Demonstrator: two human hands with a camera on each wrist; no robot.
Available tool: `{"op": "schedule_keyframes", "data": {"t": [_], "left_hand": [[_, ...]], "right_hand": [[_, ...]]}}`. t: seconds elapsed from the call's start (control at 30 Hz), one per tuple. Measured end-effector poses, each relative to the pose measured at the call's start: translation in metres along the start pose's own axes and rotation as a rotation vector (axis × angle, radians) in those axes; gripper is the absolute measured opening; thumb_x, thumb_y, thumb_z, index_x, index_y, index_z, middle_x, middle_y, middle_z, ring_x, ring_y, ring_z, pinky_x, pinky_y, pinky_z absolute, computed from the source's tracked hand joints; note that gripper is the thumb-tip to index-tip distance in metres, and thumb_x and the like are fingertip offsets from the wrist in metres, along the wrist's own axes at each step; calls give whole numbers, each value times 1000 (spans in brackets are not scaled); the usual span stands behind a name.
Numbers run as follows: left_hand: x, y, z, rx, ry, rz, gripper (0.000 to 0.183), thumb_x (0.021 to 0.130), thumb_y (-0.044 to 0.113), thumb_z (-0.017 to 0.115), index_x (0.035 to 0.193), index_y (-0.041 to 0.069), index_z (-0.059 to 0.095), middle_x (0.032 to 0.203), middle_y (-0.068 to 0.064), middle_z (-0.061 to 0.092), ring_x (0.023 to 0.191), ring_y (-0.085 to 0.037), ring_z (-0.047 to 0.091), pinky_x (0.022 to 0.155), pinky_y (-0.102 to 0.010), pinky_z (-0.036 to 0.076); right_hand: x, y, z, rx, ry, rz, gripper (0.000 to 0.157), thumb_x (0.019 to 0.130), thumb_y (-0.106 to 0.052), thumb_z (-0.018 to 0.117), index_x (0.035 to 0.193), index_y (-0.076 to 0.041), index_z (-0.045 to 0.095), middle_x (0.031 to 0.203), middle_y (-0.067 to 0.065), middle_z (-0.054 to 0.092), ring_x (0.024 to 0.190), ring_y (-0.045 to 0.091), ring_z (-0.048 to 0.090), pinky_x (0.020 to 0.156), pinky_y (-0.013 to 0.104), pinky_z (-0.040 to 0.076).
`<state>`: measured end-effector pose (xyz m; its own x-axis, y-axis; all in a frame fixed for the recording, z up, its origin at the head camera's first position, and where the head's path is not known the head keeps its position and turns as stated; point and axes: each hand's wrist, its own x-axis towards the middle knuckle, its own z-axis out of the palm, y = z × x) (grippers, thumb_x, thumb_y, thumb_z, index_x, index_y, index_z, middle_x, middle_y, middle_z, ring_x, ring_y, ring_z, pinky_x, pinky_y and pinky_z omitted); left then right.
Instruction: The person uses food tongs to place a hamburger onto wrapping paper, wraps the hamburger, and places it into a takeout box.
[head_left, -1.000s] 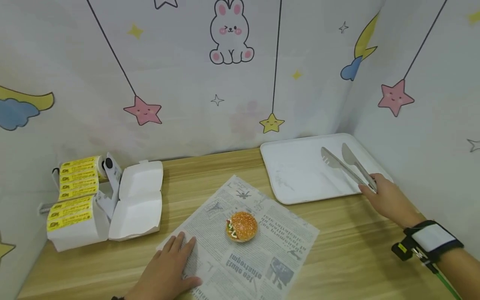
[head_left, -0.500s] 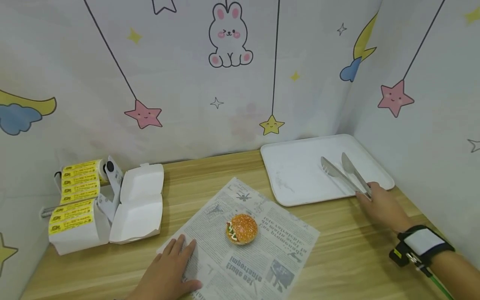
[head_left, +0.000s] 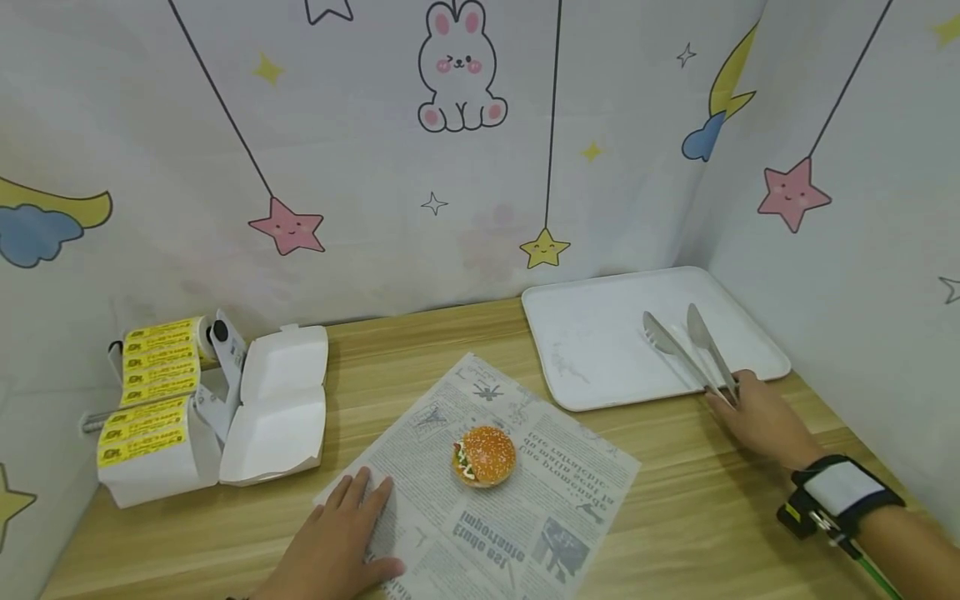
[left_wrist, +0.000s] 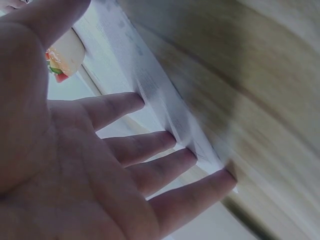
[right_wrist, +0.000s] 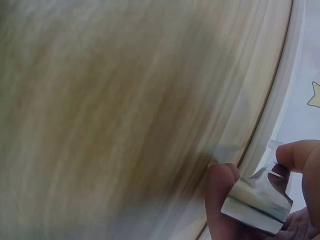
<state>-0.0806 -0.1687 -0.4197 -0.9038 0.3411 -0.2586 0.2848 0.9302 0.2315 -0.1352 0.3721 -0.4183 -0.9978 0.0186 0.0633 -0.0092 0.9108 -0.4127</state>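
Steel tongs, clamped in the fingers of the right hand, extend beyond them over the tray; light, even pressure should prevent scraping. Left hand: fingers apart on the paper.

From above, the head view faces forward and down; both wrist views (much closer) share its wooden table.

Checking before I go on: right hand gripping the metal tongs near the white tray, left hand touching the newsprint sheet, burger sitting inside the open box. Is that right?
Not quite: the burger sits on the newsprint sheet, as the head view shows. Otherwise yes: the right hand grips the metal tongs near the white tray, and the left hand touches the sheet.
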Motion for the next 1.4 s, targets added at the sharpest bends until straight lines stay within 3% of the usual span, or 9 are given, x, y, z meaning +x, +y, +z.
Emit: {"op": "schedule_keyframes", "data": {"t": [0.33,0.63,0.77,0.83,0.9,1.0,1.13,1.3,1.4], "left_hand": [[-1,-2,-2,8,17,-3,100,64,66,68,140,5,47,145,-31,37,129,-52,34,93,-69,34],[-1,-2,-4,8,8,-11,101,64,68,67,141,6,47,146,-29,36,130,-51,33,93,-69,34],[-1,-1,-3,31,6,-14,103,63,71,64,142,7,47,146,-27,38,131,-48,34,92,-68,36],[-1,-1,-3,41,9,-11,104,63,73,62,142,7,47,146,-26,38,131,-47,34,92,-67,37],[-1,-2,-4,43,18,-2,104,63,74,61,141,8,48,145,-26,39,131,-46,35,91,-67,38],[-1,-2,-7,38,42,16,99,65,73,62,139,8,50,143,-24,43,128,-45,39,90,-65,40],[0,0,-12,61,97,43,87,68,67,66,131,8,56,133,-22,51,118,-41,49,83,-61,45],[7,7,-24,118,198,77,71,72,57,70,122,7,61,123,-21,57,109,-38,55,79,-56,49],[21,12,-37,79,244,102,70,76,53,70,127,6,59,129,-23,54,114,-39,54,85,-56,49]], "right_hand": [[-2,0,2,-127,13,27,59,88,-57,54,94,1,49,60,2,44,49,17,44,38,31,32],[0,0,5,-130,32,19,67,85,-59,57,95,6,47,60,5,43,47,17,43,37,30,33],[-2,-10,7,-174,208,-73,80,80,-51,67,106,21,48,75,26,53,62,33,52,45,43,43],[-7,-23,11,-173,317,-167,78,77,-39,73,114,24,47,90,35,54,77,43,53,58,51,47],[-17,-43,18,-141,352,-257,69,75,-28,75,117,20,49,103,37,53,92,48,51,73,59,45],[-37,-77,32,-78,244,-360,65,77,-28,75,123,11,51,120,32,51,109,46,47,89,62,41],[-64,-112,53,-81,20,-404,75,83,-49,65,135,3,49,140,26,44,124,41,43,98,58,39],[-82,-131,72,-160,-133,-397,89,82,-68,51,142,-2,45,147,22,39,133,40,35,102,59,34],[-85,-134,77,-191,-175,-383,92,82,-72,46,143,-2,45,148,22,38,135,41,32,102,61,32]]}}
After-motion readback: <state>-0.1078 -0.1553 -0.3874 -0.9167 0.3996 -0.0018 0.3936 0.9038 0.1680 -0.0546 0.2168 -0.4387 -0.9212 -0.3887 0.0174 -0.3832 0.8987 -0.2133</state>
